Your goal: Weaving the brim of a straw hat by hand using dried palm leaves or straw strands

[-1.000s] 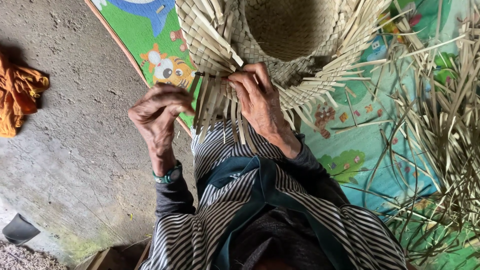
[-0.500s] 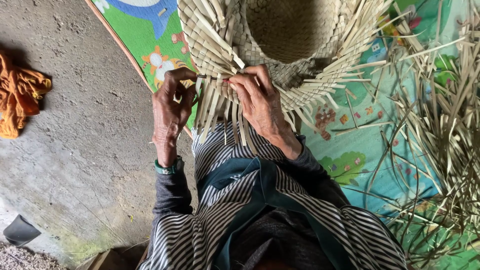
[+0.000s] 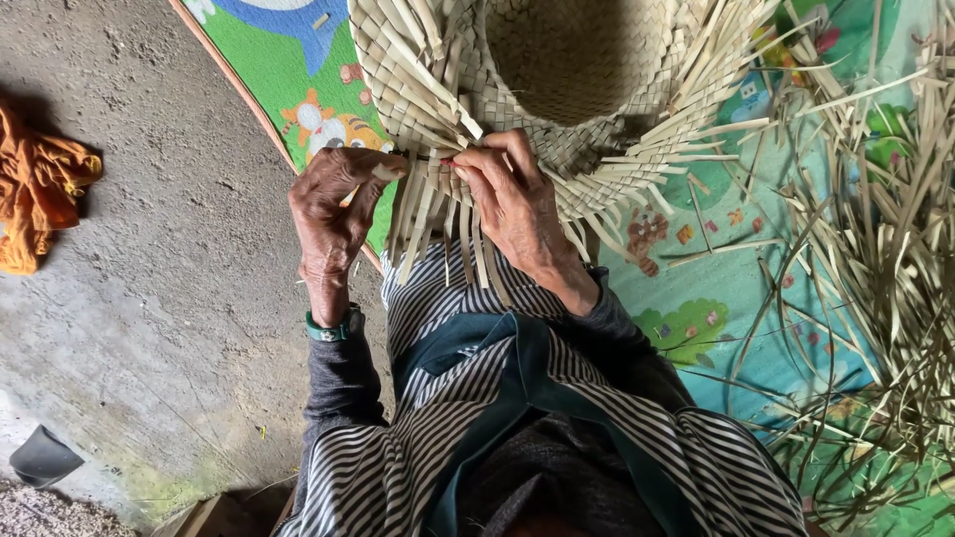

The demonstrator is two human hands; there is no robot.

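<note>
A half-woven straw hat (image 3: 567, 60) lies crown-up in front of me, with loose flat strips (image 3: 438, 224) hanging from its brim toward my lap. My left hand (image 3: 333, 199), with a green band on its wrist, pinches the end of one strip at the brim's left edge. My right hand (image 3: 512, 199) grips the brim's woven edge beside it, fingers curled over the strips. The two hands are a few centimetres apart on the same stretch of brim.
The hat rests on a colourful cartoon play mat (image 3: 298, 89). A heap of loose straw strips (image 3: 875, 259) spreads over the mat on the right. An orange cloth (image 3: 40, 189) lies on the concrete floor (image 3: 169, 298) at left, and a dark object (image 3: 40, 457) sits bottom left.
My left hand rose from beside my lap to the brim's edge and closed on a strip. My right hand stayed on the brim.
</note>
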